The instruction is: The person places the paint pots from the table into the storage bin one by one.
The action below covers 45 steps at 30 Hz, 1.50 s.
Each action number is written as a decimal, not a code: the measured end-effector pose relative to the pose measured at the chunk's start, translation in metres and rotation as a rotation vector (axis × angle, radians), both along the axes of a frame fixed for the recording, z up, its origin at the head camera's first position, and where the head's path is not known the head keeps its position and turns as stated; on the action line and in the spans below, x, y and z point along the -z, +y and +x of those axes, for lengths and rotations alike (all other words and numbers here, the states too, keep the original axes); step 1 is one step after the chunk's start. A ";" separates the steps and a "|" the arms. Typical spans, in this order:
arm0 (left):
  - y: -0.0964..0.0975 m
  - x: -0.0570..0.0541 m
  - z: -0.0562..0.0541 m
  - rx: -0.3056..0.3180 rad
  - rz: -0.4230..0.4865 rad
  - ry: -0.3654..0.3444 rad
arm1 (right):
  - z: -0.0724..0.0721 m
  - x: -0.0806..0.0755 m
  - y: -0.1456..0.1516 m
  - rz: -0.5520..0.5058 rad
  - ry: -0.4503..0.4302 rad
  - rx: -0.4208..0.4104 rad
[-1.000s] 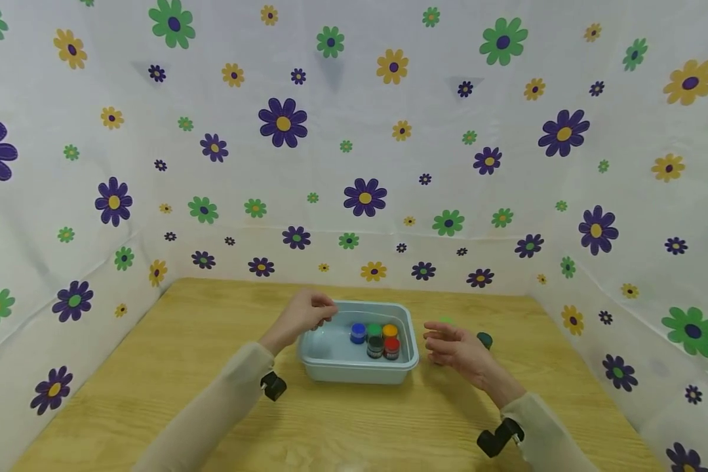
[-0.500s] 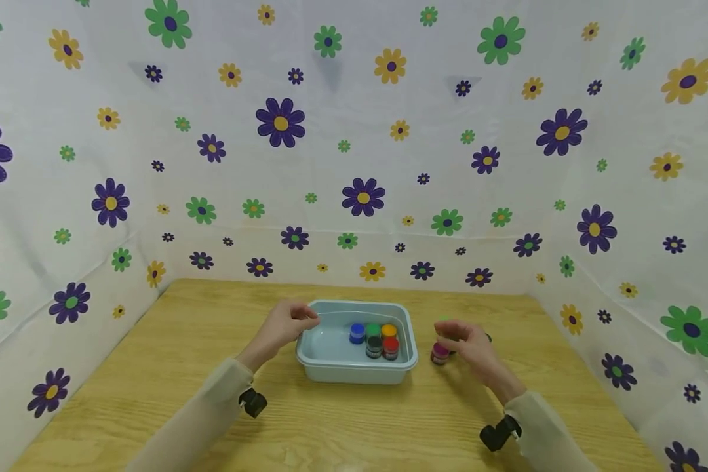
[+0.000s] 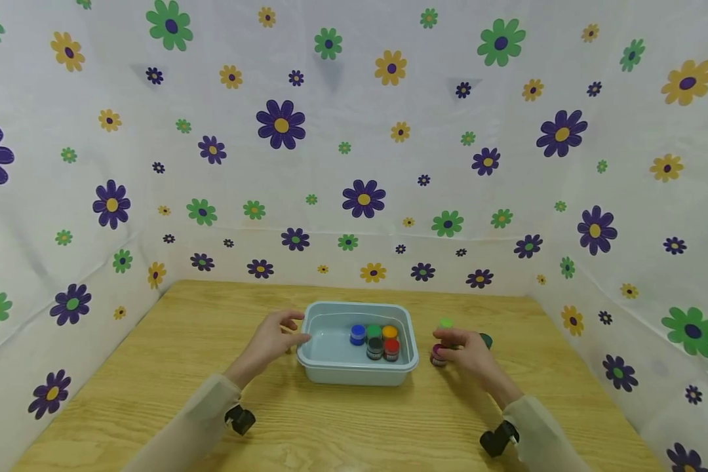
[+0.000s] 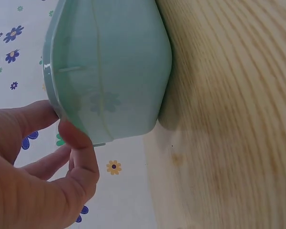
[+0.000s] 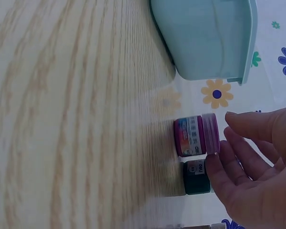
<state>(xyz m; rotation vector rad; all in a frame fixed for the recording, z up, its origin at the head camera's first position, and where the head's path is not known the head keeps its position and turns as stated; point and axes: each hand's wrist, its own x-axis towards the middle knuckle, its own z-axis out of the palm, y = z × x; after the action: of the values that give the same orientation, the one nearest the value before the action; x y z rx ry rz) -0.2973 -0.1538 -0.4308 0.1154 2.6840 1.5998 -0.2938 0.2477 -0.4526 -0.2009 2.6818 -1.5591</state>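
A pale blue plastic tub (image 3: 354, 375) stands on the wooden table. Beside its left end is my left hand (image 3: 268, 344), fingers loosely bent and thumb tip right at the rim. In the left wrist view, the thumb and a bent finger of this left hand (image 4: 52, 176) meet the tub's edge (image 4: 50, 78). To the tub's right, my right hand (image 3: 472, 354) hovers with thumb and fingers spread around the lid of a magenta paint jar (image 5: 190, 136). A gap shows between thumb and lid. A dark green paint jar (image 5: 196, 177) stands close by, under the fingers.
Inside the tub sit several paint jars, among them a blue jar (image 3: 358, 334), an orange jar (image 3: 390, 333) and a red jar (image 3: 392, 349). A light green lid (image 3: 445, 323) and a dark teal lid (image 3: 486, 340) show around the right hand. Flowered cloth (image 3: 354, 151) walls the table.
My left hand has moved from over the tub out to its left end, lower down. My right hand has drawn back slightly and lowered over the magenta jar, its fingers bending more.
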 end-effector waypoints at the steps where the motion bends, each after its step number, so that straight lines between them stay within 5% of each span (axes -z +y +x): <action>1: 0.000 0.000 0.000 0.002 0.020 -0.010 | 0.000 0.000 0.000 0.002 0.002 -0.003; 16: -0.001 0.006 0.001 0.025 0.182 -0.073 | 0.000 0.010 -0.007 -0.022 -0.077 -0.125; 26: -0.002 0.014 -0.002 0.010 0.280 -0.116 | -0.004 0.009 -0.012 0.006 -0.112 -0.066; 34: -0.002 0.015 -0.001 -0.012 0.321 -0.130 | -0.011 -0.004 -0.012 -0.091 -0.085 -0.075; 45: 0.001 0.011 0.003 -0.023 0.306 -0.119 | -0.012 -0.011 -0.022 -0.186 0.002 0.038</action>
<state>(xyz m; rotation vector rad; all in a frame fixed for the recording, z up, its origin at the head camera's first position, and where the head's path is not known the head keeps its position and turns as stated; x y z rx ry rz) -0.2941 -0.1533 -0.4418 -0.0072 2.3465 1.9457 -0.3058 0.2262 -0.4411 -0.1568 2.5551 -1.8214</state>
